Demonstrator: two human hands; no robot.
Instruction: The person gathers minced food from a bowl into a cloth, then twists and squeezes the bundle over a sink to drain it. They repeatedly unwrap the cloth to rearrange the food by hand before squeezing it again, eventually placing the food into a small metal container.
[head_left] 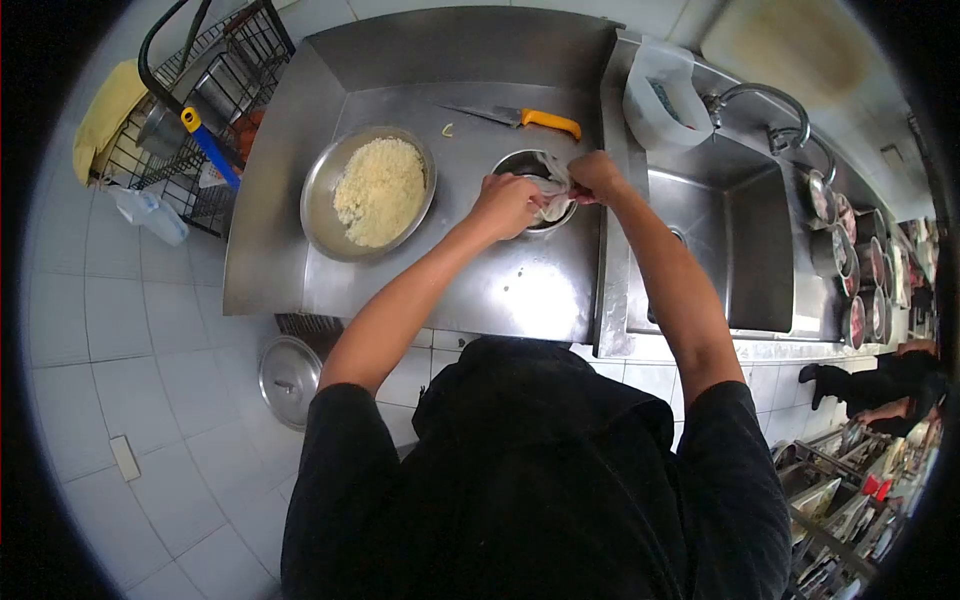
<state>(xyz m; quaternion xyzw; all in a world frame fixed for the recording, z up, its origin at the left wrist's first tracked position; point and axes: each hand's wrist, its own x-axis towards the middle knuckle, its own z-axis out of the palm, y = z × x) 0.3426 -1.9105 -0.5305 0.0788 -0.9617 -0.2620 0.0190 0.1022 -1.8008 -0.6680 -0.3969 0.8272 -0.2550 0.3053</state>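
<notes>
Both hands are over a small metal bowl [515,162] on the steel counter. Between them is a clear, crumpled plastic bag [552,188], lying partly over the bowl's opening. My left hand [507,206] has its fingers closed on the bag's left side. On the other side, my right hand [595,178] pinches the bag's edge above the bowl's right rim. What the bag contains cannot be made out. To the left stands a wide metal bowl [318,228] of crumbly, pale yellow grated food [380,192]. Behind the small bowl lies a knife [545,122] with an orange handle.
The sink [715,235] with its faucet [765,90] is on the right, a white plastic container [665,100] at its back corner. Several metal pots [830,250] line the far right. A wire rack [235,75] stands left; a pot lid [290,382] is low beside the counter. Another person [880,385] is at right.
</notes>
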